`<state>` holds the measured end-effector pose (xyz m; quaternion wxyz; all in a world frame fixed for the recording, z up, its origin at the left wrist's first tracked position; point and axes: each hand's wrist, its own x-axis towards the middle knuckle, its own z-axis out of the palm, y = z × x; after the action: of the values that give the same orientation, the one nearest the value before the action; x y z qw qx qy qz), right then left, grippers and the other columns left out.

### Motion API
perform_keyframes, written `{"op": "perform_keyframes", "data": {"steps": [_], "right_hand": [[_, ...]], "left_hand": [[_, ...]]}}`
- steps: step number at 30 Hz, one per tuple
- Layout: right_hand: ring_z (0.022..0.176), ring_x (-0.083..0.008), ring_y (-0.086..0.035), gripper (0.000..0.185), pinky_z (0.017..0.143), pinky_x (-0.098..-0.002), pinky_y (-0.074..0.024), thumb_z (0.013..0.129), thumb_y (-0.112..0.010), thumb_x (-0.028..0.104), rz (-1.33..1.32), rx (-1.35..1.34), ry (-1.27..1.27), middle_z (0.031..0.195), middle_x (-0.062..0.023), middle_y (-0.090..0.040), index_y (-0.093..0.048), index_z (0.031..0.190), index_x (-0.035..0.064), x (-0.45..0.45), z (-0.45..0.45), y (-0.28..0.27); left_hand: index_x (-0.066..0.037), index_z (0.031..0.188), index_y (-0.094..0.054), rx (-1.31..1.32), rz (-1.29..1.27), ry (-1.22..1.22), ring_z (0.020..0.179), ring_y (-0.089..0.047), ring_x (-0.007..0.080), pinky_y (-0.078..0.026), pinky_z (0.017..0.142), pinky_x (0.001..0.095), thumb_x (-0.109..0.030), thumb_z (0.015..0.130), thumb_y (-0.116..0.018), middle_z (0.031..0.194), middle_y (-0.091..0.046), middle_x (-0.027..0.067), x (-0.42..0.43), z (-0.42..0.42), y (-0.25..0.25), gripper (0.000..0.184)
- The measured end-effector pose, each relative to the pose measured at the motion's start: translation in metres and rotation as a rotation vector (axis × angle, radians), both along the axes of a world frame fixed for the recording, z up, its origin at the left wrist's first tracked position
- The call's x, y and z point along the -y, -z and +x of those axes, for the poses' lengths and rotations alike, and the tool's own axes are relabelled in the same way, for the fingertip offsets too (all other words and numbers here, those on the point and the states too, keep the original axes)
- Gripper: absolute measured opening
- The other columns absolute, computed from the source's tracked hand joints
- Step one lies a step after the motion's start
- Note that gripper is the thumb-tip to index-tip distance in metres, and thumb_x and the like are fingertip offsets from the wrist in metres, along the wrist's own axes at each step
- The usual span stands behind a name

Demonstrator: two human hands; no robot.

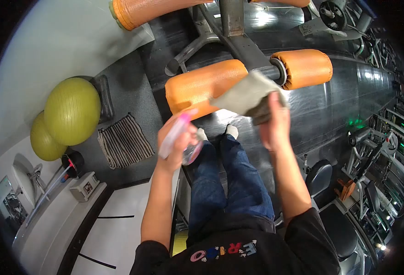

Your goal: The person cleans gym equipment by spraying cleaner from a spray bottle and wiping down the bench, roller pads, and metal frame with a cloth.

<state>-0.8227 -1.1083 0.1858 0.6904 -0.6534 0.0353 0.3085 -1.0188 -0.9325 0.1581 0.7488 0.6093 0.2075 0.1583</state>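
Observation:
My left hand [176, 140] is wrapped round a clear spray bottle [192, 153] with a white and pink trigger head, its edges smeared by motion. In my right hand [275, 123] is a greyish cloth [247, 94], partly blurred, with a darker fold hanging near my fingers. The cloth is in front of an orange padded roller [206, 85] on a gym machine; whether it touches the roller I cannot tell. A second orange roller [307, 68] sits to the right on the same bar. My left hand is just below the left roller's lower edge.
The machine's metal frame [245, 48] stands ahead on black flooring. Two green exercise balls [72, 104] and a striped mat [125, 141] lie to the left. A white ledge [119, 229] is at lower left. More gym machines [376, 160] and a black padded seat [337, 229] are on the right.

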Motion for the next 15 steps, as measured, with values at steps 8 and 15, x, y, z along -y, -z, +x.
{"op": "perform_keyframes", "data": {"steps": [8, 15], "right_hand": [[0.116, -0.0191, -0.055, 0.038, 0.101, -0.0326, -0.0405, 0.1, -0.053, 0.025, -0.181, 0.506, 0.295, 0.126, -0.0098, -0.059, -0.054, 0.129, 0.0004, 0.018, 0.056, 0.0], [0.125, -0.0318, -0.053, 0.049, 0.101, -0.0401, -0.0441, 0.073, -0.06, 0.004, -0.735, 1.428, -0.533, 0.13, -0.0102, -0.059, -0.061, 0.122, 0.0098, -0.069, -0.013, 0.033]], "left_hand": [[0.003, 0.1, -0.061, -0.099, -0.32, -0.148, 0.068, -0.06, 0.0142, -0.052, 0.062, 0.0276, -0.032, 0.092, -0.057, 0.11, -0.067, 0.0172, 0.038, 0.033, 0.06, 0.035], [0.002, 0.113, -0.062, -0.222, -0.182, -0.068, 0.086, -0.062, 0.0131, -0.054, 0.068, 0.0275, -0.027, 0.091, -0.058, 0.103, -0.067, 0.0088, 0.06, -0.015, 0.058, 0.037]]}}
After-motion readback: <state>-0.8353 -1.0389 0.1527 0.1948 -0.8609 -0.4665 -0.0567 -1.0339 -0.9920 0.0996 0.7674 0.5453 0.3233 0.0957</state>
